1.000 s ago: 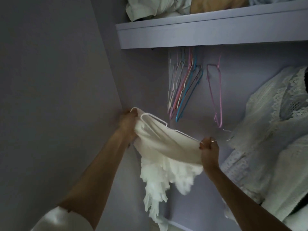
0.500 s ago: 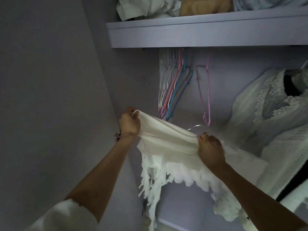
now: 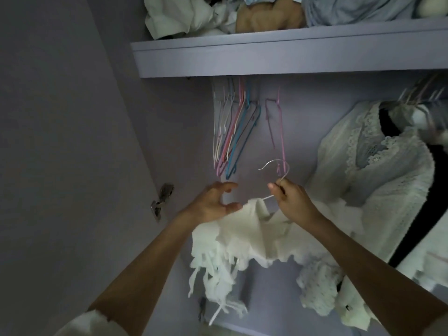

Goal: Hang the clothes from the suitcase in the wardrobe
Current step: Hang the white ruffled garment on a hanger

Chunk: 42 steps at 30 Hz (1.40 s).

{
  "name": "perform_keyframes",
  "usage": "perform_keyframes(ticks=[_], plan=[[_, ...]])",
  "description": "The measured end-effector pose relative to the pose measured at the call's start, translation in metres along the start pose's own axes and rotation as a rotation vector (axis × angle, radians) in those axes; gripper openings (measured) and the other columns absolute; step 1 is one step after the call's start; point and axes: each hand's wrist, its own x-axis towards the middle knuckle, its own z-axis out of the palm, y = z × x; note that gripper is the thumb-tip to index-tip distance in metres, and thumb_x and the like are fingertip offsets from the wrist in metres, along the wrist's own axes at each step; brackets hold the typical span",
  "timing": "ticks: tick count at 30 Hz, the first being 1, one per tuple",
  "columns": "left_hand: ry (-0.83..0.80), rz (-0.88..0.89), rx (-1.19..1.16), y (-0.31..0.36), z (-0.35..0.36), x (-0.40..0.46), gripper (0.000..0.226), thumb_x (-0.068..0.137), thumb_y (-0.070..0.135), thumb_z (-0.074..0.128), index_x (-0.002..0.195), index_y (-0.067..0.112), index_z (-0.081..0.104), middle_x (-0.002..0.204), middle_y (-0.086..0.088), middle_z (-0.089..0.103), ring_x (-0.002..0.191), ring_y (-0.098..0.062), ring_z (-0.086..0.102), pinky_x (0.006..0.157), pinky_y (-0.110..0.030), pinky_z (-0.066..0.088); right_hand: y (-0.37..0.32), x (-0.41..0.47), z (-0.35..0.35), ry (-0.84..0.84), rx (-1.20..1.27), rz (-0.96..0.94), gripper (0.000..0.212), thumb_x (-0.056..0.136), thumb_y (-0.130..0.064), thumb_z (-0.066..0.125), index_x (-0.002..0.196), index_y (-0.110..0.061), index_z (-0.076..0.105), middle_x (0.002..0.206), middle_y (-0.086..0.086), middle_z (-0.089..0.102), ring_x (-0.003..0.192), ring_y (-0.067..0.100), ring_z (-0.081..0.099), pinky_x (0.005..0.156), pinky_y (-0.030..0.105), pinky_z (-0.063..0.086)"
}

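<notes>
The white top (image 3: pixel 244 236) is draped on a wire hanger (image 3: pixel 275 166), low in the wardrobe and in front of its back wall, its fringed hem dangling below the arms. The right hand (image 3: pixel 292 202) pinches the hanger's neck just under the hook, fingers curled tight on the wire, and the hook points up and left, free of any rail. The left hand (image 3: pixel 213 204) sits just left of the top's shoulder, fingers spread and relaxed, thumb about touching the cloth but gripping nothing. So the top looks to be on its hanger, and what's left for this piece is lifting the hook up to the rail, which hides under the shelf (image 3: pixel 278 57). Above the hands a bunch of bare coloured hangers (image 3: pixel 232 134) hangs to the left, with one pink hanger (image 3: pixel 277 127) alone beside them. To the right, lace garments (image 3: pixel 378 170) are already hung. Folded things are piled on the shelf. The suitcase is out of sight, so I cannot tell how many clothes remain.
</notes>
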Motion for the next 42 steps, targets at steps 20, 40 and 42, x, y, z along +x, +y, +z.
perform_keyframes(ticks=[20,40,42], plan=[[0.075,0.011,0.236,0.022,0.072,0.038,0.030,0.099,0.020,0.034,0.110,0.002,0.056,0.107,-0.018,0.064,0.102,-0.035,0.059,0.085,-0.035,0.042,0.117,-0.078,-0.082,-0.271,-0.295,0.304,0.036,0.098,-0.019,0.041,0.132,-0.007,0.044,0.118,0.021,0.061,0.108,0.032,0.058,0.077,0.025,0.038],[0.238,0.332,0.235,0.121,0.085,0.069,0.035,0.095,0.018,0.045,0.129,0.014,0.050,0.124,-0.009,0.057,0.109,-0.026,0.058,0.091,-0.035,0.046,0.105,-0.032,-0.131,-0.116,-0.290,0.555,0.040,0.099,-0.021,0.034,0.122,0.010,0.049,0.128,0.025,0.050,0.119,0.034,0.049,0.086,0.029,0.039],[0.372,0.410,0.274,0.133,0.071,0.075,0.033,0.093,0.013,0.047,0.126,0.010,0.054,0.121,-0.012,0.057,0.103,-0.031,0.058,0.087,-0.039,0.046,0.097,-0.015,-0.140,-0.039,-0.270,0.518,0.039,0.099,-0.021,0.036,0.118,0.009,0.052,0.124,0.026,0.054,0.116,0.035,0.051,0.084,0.030,0.040]])
